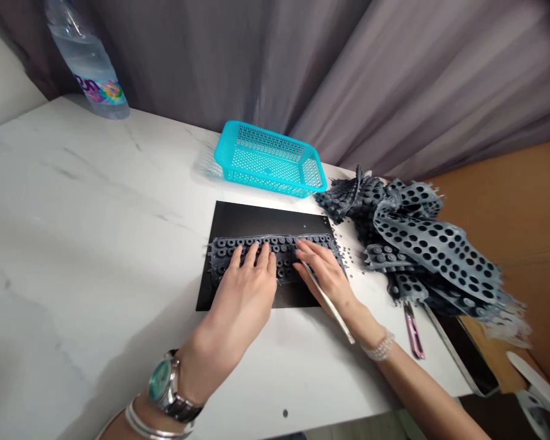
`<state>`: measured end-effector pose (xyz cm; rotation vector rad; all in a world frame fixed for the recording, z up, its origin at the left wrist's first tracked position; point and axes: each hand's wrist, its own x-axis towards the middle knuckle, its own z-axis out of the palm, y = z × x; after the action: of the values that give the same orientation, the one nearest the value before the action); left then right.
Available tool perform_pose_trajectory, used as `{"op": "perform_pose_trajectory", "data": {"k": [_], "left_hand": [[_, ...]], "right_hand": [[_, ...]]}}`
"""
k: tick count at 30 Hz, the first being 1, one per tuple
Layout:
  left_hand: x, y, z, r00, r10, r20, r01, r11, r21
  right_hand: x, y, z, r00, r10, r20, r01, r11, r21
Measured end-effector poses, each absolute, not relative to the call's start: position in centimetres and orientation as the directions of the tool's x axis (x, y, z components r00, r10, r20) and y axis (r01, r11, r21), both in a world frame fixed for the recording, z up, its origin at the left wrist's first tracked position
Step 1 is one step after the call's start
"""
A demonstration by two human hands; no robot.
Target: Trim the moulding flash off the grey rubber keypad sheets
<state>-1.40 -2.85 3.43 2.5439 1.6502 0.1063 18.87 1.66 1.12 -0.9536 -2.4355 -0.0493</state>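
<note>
Grey studded rubber strip (275, 252) sits under both hands on a black sheet (261, 220), the left hand (242, 287) spread flat, pressing evenly, the right hand (323, 272) pinching a white stick (329, 300) while its fingers steady the strip.

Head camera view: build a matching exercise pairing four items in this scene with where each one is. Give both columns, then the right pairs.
Items:
1. Turquoise plastic basket
2. Plastic water bottle
3. Wristwatch
4. Beaded bracelet

Places:
A. On the right wrist
B. On the table, just beyond the black sheet
C. On the left wrist
D. At the table's far left corner, by the curtain

Right pairs: 1-B; 2-D; 3-C; 4-A
</note>
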Motion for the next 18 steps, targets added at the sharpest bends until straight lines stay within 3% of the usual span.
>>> {"op": "perform_pose_trajectory", "data": {"k": [6,18], "left_hand": [[-1.13,-2.26,3.33,0.414,0.909,0.041,0.894,-0.415,0.169],[-0.97,-2.28,2.99,0.403,0.915,-0.001,0.904,-0.397,0.156]], "right_hand": [[18.46,2.01,0.75,-0.74,0.542,0.399,0.562,0.823,-0.076],[18.32,2.14,1.18,-0.776,0.502,0.383,0.541,0.841,-0.006]]}}
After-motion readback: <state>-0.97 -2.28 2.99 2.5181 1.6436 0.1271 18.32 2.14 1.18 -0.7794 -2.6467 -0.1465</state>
